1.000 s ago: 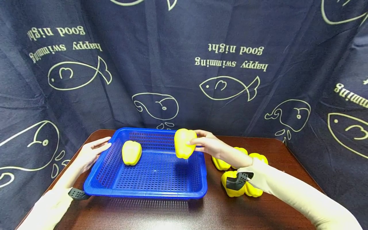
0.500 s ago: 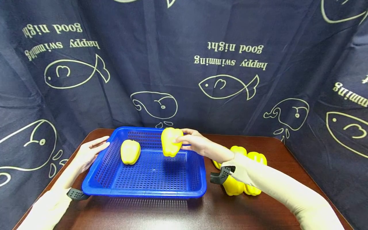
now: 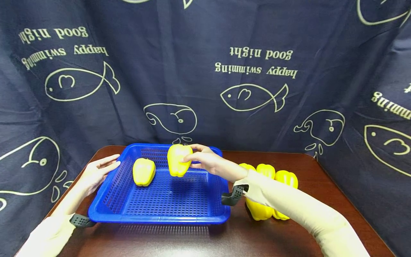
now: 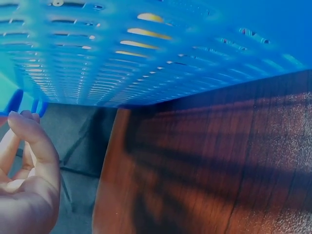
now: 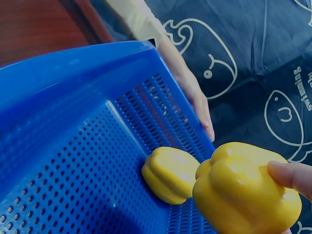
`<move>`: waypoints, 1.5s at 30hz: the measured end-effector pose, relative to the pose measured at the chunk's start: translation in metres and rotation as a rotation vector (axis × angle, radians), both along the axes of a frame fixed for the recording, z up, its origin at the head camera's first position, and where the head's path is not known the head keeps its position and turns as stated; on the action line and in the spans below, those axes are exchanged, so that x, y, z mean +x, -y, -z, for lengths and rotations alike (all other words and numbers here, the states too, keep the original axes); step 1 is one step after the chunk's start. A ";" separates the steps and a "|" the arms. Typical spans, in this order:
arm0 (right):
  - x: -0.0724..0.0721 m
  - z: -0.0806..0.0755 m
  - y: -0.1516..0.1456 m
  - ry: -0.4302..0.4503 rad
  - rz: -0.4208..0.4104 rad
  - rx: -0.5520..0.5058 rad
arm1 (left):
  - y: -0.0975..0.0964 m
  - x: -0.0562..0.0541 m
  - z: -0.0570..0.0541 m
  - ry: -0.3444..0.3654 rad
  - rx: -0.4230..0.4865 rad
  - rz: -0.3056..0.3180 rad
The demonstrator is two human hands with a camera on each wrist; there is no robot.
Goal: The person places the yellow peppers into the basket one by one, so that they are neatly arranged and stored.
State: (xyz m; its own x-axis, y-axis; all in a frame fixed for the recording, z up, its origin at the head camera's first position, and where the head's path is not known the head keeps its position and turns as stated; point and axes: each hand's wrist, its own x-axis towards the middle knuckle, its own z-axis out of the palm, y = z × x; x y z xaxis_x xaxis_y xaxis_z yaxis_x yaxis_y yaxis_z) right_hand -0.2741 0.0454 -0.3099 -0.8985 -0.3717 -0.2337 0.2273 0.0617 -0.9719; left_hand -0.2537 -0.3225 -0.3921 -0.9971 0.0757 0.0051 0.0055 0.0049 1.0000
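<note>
Worktop (image 3: pixel 314 178): blue basket (image 3: pixel 160 218) toward left edge, loose peppers (image 3: pixel 287 177) nearer right. Left hand (image 3: pixel 95 174) touches basket's left rim, I'd guess steadying; can't tell if gripping. Right hand (image 3: pixel 207 160) pinches one pepper (image 3: pixel 176 165) above the basket, presumably clearing its walls. Another pepper (image 3: pixel 143 172) lies inside, left.

head view looks forward and down from farthest back, taking in basket (image 3: pixel 160 218), table (image 3: pixel 179 242) and curtain (image 3: pixel 179 78). left wrist view sits close, facing the basket's outer side. right wrist view slants across the basket's inside, held pepper (image 5: pixel 246 192) very near. head shares that inside; all three, i see, catch the left hand (image 3: pixel 96 175).
</note>
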 end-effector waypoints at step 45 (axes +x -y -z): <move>-0.013 0.046 0.060 -0.005 0.155 0.112 | -0.002 0.001 -0.002 -0.007 0.055 0.003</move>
State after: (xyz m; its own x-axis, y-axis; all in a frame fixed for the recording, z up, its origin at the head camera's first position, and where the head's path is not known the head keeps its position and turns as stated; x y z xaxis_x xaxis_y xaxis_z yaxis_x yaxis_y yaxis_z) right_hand -0.2871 -0.0146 -0.3558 -0.9441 -0.2007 -0.2616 0.2380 0.1343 -0.9619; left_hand -0.2529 -0.3210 -0.3898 -0.9968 0.0779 0.0163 0.0124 -0.0498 0.9987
